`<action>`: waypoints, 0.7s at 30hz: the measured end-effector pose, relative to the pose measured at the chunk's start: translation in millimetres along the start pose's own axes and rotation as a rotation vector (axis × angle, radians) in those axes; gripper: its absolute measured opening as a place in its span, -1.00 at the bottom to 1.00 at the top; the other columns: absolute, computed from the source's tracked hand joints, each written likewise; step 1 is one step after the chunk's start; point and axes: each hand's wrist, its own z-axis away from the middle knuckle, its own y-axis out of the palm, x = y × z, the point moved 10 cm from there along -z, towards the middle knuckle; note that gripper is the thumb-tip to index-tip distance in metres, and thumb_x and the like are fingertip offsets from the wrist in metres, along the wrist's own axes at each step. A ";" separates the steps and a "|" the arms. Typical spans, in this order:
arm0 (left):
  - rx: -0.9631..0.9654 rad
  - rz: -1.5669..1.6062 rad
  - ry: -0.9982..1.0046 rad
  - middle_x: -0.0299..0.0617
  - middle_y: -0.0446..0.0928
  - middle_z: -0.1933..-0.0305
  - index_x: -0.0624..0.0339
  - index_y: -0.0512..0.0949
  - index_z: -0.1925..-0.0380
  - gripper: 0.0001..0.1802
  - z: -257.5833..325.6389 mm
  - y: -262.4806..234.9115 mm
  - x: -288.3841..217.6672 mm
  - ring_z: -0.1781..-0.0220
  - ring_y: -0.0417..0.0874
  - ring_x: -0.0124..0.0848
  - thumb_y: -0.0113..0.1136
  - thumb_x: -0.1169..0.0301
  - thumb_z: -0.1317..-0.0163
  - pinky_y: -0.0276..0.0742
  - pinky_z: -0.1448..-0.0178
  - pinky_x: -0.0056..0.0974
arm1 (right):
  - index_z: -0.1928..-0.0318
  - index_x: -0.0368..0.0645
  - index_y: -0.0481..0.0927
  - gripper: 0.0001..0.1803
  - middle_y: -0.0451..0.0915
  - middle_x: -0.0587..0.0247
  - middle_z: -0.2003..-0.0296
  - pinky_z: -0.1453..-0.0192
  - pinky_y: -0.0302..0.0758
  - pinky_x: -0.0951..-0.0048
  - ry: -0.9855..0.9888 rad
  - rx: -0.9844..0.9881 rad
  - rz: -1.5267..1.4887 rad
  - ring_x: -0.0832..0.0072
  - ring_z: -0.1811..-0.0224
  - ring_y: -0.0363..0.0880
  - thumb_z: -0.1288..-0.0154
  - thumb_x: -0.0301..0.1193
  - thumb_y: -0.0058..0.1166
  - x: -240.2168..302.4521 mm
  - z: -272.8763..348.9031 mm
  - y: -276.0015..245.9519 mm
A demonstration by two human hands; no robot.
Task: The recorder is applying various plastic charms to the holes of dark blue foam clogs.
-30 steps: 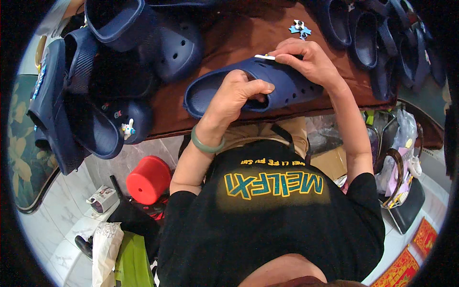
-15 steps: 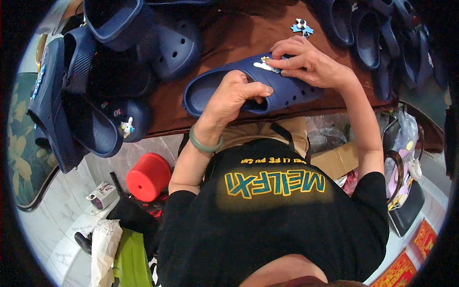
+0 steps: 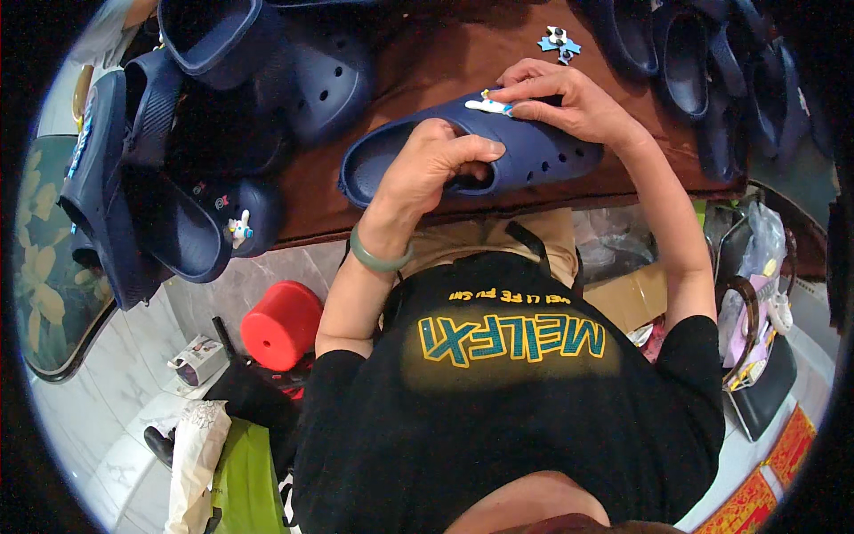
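Note:
A navy clog (image 3: 547, 153) with holes along its upper lies on the brown cloth in front of me, its toe to the right. My left hand (image 3: 436, 160) grips the clog at its opening, the fingers down inside and the thumb over the edge of the upper. With thumb and fingertips, my right hand (image 3: 569, 105) pinches a small white shoe charm (image 3: 483, 106) with blue and yellow parts against the top of the upper. The fingers cover part of the charm. Beyond that hand, another blue, white and black charm (image 3: 559, 44) rests on the cloth.
More navy clogs (image 3: 329, 84) crowd the left side, one with a white charm (image 3: 238, 229) on its toe. Others (image 3: 685, 67) stand at the far right. The brown cloth's (image 3: 307, 209) near edge runs before me. Below are a red stool (image 3: 281, 326) and bags (image 3: 242, 476).
The clog has tipped slightly, its near-side holes showing more. My right fingertips have shifted a little left on the charm, and my left hand keeps its hold.

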 end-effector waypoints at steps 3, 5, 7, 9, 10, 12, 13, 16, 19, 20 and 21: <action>-0.098 0.032 0.060 -0.32 0.53 0.63 0.20 0.61 0.63 -0.81 4.4 5.2 -13.1 0.63 0.43 -0.59 0.40 0.37 0.01 0.20 0.53 -0.46 | -0.02 -0.09 0.68 -0.69 0.55 0.19 0.11 -0.12 0.43 0.43 -0.003 -0.004 -0.025 0.33 0.01 0.54 -0.26 -0.37 0.20 0.6 2.1 1.1; -0.054 -0.024 0.031 -0.28 0.57 0.50 0.25 0.63 0.47 -0.83 3.6 -1.8 -5.1 0.52 0.50 -0.56 0.37 0.37 -0.03 0.33 0.42 -0.46 | -0.02 -0.08 0.67 -0.69 0.53 0.17 0.08 -0.16 0.41 0.35 -0.213 -0.029 0.210 0.28 -0.05 0.50 -0.27 -0.37 0.18 25.5 6.1 1.3; -0.011 -0.082 0.006 -0.24 0.62 0.38 0.30 0.65 0.31 -0.77 1.9 -5.4 0.1 0.41 0.57 -0.53 0.34 0.38 -0.07 0.46 0.31 -0.46 | -0.02 -0.08 0.67 -0.70 0.52 0.14 0.05 -0.20 0.37 0.25 -0.202 -0.040 0.299 0.24 -0.09 0.47 -0.29 -0.38 0.15 34.7 9.3 3.9; -0.014 -0.118 -0.041 -0.22 0.61 0.44 0.34 0.66 0.39 -0.73 1.9 -6.2 3.9 0.43 0.57 -0.51 0.32 0.29 -0.10 0.44 0.32 -0.44 | -0.02 -0.08 0.67 -0.71 0.52 0.14 0.04 -0.21 0.37 0.24 -0.195 -0.066 0.352 0.23 -0.08 0.47 -0.30 -0.38 0.14 32.8 12.6 4.6; -0.010 -0.123 -0.039 -0.22 0.61 0.44 0.34 0.66 0.39 -0.73 2.5 -5.2 3.0 0.43 0.57 -0.51 0.32 0.29 -0.10 0.44 0.32 -0.44 | -0.03 -0.10 0.66 -0.70 0.53 0.14 0.05 -0.18 0.40 0.30 -0.155 -0.099 0.284 0.26 -0.06 0.49 -0.29 -0.42 0.15 25.8 12.9 1.6; -0.041 -0.196 -0.023 -0.20 0.60 0.49 0.37 0.66 0.46 -0.64 5.0 -6.8 1.6 0.46 0.57 -0.47 0.28 0.20 -0.13 0.44 0.32 -0.41 | -0.03 -0.13 0.65 -0.69 0.54 0.14 0.06 -0.15 0.43 0.36 -0.119 -0.130 0.219 0.29 -0.04 0.51 -0.27 -0.47 0.16 17.2 12.1 -7.1; -0.041 -0.198 -0.020 -0.20 0.60 0.49 0.37 0.66 0.46 -0.64 5.1 -6.8 3.2 0.46 0.57 -0.47 0.28 0.20 -0.13 0.44 0.32 -0.41 | -0.01 -0.13 0.66 -0.72 0.57 0.16 0.09 -0.11 0.45 0.39 -0.060 -0.258 0.185 0.33 0.00 0.54 -0.29 -0.46 0.15 5.9 12.5 -27.6; -0.075 -0.214 0.043 -0.17 0.61 0.48 0.38 0.67 0.45 -0.59 5.1 -6.1 1.9 0.46 0.58 -0.46 0.25 0.15 -0.14 0.46 0.30 -0.38 | 0.04 -0.20 0.66 -0.78 0.61 0.19 0.12 -0.03 0.49 0.46 0.169 -0.584 0.139 0.44 0.06 0.59 -0.32 -0.46 0.13 -55.5 29.2 -83.0; -0.107 -0.203 0.054 -0.17 0.62 0.47 0.35 0.69 0.43 -0.61 3.1 -8.0 -0.3 0.44 0.58 -0.45 0.24 0.14 -0.15 0.47 0.28 -0.38 | 0.02 -0.20 0.65 -0.71 0.60 0.15 0.15 0.00 0.51 0.40 0.314 -0.623 0.455 0.32 0.13 0.61 -0.31 -0.34 0.17 -92.0 28.0 -104.6; -0.079 -0.206 0.050 -0.17 0.62 0.46 0.35 0.68 0.43 -0.60 2.8 -7.7 0.5 0.43 0.58 -0.45 0.24 0.14 -0.15 0.47 0.27 -0.37 | 0.00 -0.19 0.64 -0.68 0.60 0.14 0.16 -0.01 0.51 0.38 0.368 -0.603 0.602 0.27 0.14 0.60 -0.30 -0.30 0.19 -103.9 25.4 -106.8; -0.050 -0.207 0.046 -0.18 0.62 0.45 0.35 0.68 0.42 -0.60 3.0 -6.5 1.3 0.42 0.58 -0.45 0.24 0.14 -0.14 0.47 0.26 -0.37 | -0.06 -0.12 0.62 -0.61 0.59 0.10 0.15 -0.02 0.50 0.34 0.354 -0.486 0.718 0.22 0.14 0.59 -0.27 -0.24 0.22 -110.6 13.8 -100.1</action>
